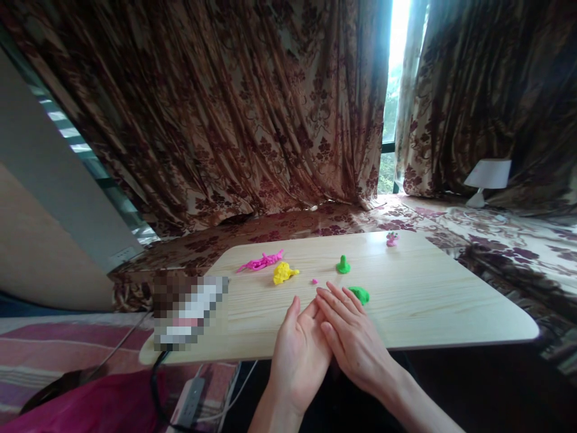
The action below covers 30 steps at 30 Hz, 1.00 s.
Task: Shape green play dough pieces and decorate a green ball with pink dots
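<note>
My left hand (300, 352) is turned palm up over the table's near edge, its thumb and fingers stretched out. Across its palm and fingers lies my right hand (354, 340), palm down with the fingers straight. Whether anything sits between the two palms is hidden. Just beyond my right fingers is a green lump of modelling clay (359, 294). A tiny pink bit of clay (314, 281) rests ahead of my fingertips. Farther off stand a green clay piece with an upright knob (343, 264), a yellow clay lump (283, 273) and a tangle of pink clay strands (261, 261).
The light wooden table (442, 294) has rounded corners. At its far edge stands a small pink figure (392, 239). A blurred-out object (193, 313) with a black cable lies on the left. Below it is a power strip (189, 400). A white lamp (487, 177) stands behind, right.
</note>
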Available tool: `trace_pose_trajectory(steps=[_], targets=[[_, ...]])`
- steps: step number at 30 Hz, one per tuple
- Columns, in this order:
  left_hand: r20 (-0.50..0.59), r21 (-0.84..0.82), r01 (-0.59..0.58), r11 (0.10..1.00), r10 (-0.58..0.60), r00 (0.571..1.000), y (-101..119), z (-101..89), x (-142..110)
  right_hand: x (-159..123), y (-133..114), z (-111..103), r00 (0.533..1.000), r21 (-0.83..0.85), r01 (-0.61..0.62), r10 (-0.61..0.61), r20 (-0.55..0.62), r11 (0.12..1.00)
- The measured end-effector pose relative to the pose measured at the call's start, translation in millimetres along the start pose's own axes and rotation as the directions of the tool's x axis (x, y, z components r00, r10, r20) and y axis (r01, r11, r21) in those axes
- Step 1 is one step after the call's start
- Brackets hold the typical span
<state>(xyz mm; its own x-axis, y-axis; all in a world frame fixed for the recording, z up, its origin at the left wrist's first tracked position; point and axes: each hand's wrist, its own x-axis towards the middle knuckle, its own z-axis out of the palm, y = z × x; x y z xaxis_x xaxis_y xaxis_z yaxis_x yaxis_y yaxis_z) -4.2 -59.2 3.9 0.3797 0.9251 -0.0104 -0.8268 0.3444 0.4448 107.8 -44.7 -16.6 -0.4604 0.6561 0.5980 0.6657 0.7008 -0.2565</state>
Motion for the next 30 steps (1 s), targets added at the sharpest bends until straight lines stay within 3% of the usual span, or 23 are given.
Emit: trace_pose_trajectory(steps=[8, 11, 14, 17, 20, 23, 28, 30], targets=[[-0.272, -0.055, -0.073, 0.996, 0.055, 0.961, 5, -27.7, 14, -10, -8, 0, 0.996, 0.152, 0.043, -0.031, -0.081, 0.987], [-0.309, -0.035, -0.092, 0.995, 0.077, 0.948, 3, -30.8, 15, -11, -2, -3, 0.992, 0.222, -0.002, 0.031, -0.126, 0.975], [-0.315, -0.035, -0.092, 0.995, 0.076, 0.946, -2, -24.8, 14, -8, -1, -5, 0.993, 0.19, -0.01, 0.032, -0.112, 0.982], [-0.276, -0.022, -0.054, 0.998, 0.046, 0.96, -2, -17.9, 9, -7, -7, -3, 0.999, 0.098, 0.034, -0.03, -0.042, 0.995], [-0.145, 0.005, -0.003, 1.0, 0.003, 0.989, 3, -15.6, 3, -10, -14, 0, 0.998, 0.057, 0.065, -0.065, 0.012, 0.996], [-0.088, 0.029, -0.053, 0.998, 0.056, 0.995, 7, -13.5, 0, -10, -16, 1, 0.993, 0.053, 0.107, -0.11, 0.05, 0.993], [-0.022, 0.036, -0.007, 0.999, 0.008, 1.0, 9, -7.8, -2, -5, -10, -1, 0.999, -0.02, 0.019, -0.019, 0.034, 1.0], [-0.011, 0.021, -0.024, 0.999, 0.025, 1.0, 12, -8.4, -2, -6, -11, -1, 0.998, -0.016, 0.046, -0.045, 0.045, 0.999]])
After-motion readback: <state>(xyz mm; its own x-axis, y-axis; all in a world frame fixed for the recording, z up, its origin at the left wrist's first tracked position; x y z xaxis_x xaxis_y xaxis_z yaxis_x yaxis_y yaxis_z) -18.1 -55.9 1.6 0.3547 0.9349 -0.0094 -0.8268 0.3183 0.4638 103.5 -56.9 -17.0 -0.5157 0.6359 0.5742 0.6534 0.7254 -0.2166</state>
